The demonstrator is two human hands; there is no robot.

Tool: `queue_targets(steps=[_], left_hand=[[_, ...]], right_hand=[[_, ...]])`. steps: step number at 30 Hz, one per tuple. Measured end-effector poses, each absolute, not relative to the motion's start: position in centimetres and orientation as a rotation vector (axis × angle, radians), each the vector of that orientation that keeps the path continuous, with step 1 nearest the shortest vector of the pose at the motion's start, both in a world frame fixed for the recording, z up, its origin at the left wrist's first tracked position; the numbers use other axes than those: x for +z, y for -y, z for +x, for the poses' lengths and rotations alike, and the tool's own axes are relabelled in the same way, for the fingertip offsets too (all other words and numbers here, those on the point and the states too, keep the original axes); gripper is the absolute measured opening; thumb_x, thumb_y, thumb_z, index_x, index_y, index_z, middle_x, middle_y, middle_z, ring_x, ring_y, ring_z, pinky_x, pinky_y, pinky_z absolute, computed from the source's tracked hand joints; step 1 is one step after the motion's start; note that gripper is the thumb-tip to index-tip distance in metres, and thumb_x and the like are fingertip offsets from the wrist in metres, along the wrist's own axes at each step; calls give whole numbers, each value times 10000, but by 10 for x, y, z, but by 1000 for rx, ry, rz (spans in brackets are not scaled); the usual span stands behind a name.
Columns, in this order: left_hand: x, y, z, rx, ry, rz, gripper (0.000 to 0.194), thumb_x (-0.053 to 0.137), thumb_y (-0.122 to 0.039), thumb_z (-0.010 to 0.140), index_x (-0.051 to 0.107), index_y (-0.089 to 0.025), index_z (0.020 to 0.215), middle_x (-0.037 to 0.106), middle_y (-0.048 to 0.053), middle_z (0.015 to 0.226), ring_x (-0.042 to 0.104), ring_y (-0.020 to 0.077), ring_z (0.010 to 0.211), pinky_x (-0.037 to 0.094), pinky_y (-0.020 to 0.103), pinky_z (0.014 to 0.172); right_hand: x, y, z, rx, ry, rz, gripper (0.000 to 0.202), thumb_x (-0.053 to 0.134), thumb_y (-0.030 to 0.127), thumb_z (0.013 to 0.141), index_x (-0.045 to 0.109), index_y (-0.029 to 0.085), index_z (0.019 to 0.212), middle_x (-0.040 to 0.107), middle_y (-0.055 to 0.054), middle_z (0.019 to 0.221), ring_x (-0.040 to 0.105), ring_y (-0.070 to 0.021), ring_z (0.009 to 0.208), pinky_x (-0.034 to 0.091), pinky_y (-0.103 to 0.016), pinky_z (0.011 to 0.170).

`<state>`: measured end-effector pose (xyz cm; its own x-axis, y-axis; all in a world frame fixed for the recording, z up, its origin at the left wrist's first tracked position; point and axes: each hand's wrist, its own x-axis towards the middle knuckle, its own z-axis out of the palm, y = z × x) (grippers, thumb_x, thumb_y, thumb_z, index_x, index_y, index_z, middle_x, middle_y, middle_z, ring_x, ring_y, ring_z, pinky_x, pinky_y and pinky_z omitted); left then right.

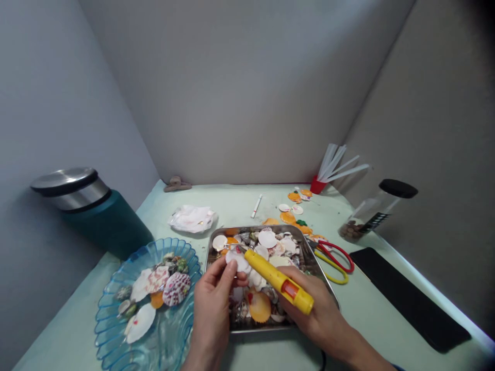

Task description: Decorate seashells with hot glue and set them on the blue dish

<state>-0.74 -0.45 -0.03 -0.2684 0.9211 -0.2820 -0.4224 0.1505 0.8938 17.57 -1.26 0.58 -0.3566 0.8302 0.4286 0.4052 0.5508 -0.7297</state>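
My left hand (216, 299) pinches a white shell (242, 264) between thumb and fingers, above the metal tray. A small red mark shows on that shell. My right hand (309, 309) is closed around a yellow soldering iron (270, 273), with an orange-red part behind a window in its handle. Its thin metal tip points left and lies over the held shell; whether it touches cannot be made out. Below both hands is a metal tray (317, 268) full of mixed shells, among them an orange scallop shell (259, 307).
Left stand a blue scalloped plate (170, 337) with shells and a teal bottle (104, 221). Behind are a plastic packet (192, 218), a white marker (256, 206) and orange shells (288, 217). Right: scissors (340, 257), a red cup of white sticks (317, 185), a jar (371, 214), a black strip (406, 299).
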Motion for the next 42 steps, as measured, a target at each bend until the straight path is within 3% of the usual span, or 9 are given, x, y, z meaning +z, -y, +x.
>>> queue_targets(steps=[12, 20, 34, 42], left_hand=[[0, 5, -7, 1453, -1216, 520, 455, 806, -380, 628, 699, -120, 986, 707, 32, 649, 636, 136, 572, 483, 199, 545], [-3, 5, -8, 1453, -1198, 547, 435, 790, -368, 665, 692, -114, 1004, 711, 31, 653, 625, 120, 575, 493, 194, 577], [-3, 6, -8, 1446, -1201, 580, 457, 784, -379, 662, 702, -112, 1023, 699, 34, 643, 618, 131, 573, 489, 204, 569], [1, 5, -6, 1426, -1224, 607, 412, 784, -365, 668, 710, -107, 981, 688, 23, 629, 612, 121, 550, 501, 210, 568]], right_hand=[[4, 14, 176, 713, 1945, -1062, 163, 505, 232, 893, 577, 200, 1036, 697, -53, 901, 659, -185, 724, 506, -256, 666], [4, 13, 175, 697, 1942, -1077, 176, 485, 229, 893, 574, 188, 1039, 701, -71, 906, 679, -212, 796, 520, -282, 721], [4, 13, 176, 613, 1938, -1069, 166, 507, 242, 896, 575, 209, 1044, 697, -31, 844, 654, -173, 664, 499, -246, 640], [0, 15, 178, 634, 1944, -1043, 190, 506, 236, 893, 565, 214, 1073, 693, -39, 869, 658, -188, 708, 499, -263, 665]])
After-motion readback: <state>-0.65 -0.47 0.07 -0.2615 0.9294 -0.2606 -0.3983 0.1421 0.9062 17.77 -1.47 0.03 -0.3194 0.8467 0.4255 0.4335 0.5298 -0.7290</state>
